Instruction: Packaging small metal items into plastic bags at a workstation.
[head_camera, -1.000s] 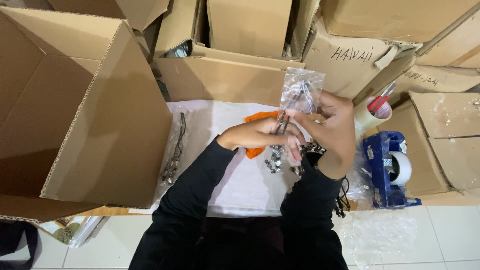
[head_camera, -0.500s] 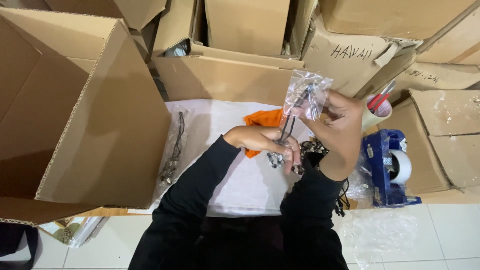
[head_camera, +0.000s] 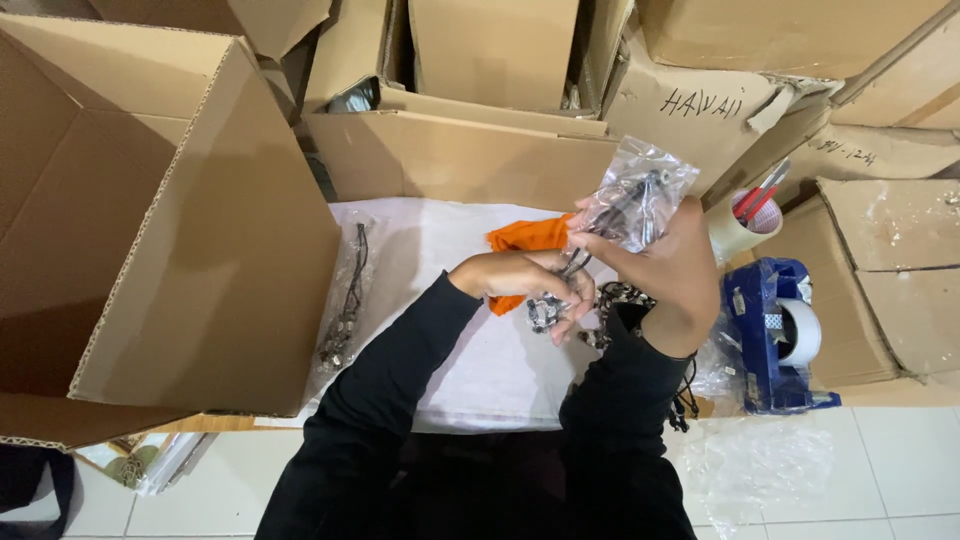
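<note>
My right hand holds up a small clear plastic bag over the white work surface. A dark cord necklace runs partly into the bag. My left hand grips the lower end of that necklace, where a cluster of silver beads hangs below my fingers. An orange cloth lies just behind my hands. A second bagged necklace lies flat on the left side of the white surface. Both arms wear black sleeves.
A large open cardboard box stands at the left. More cardboard boxes line the back and right. A blue tape dispenser sits at the right, with a cup of red-handled tools behind it. Clear plastic lies on the tiled floor.
My right hand has lifted the clear bag a little higher and to the right. My left hand has stayed low on the necklace's beaded end.
</note>
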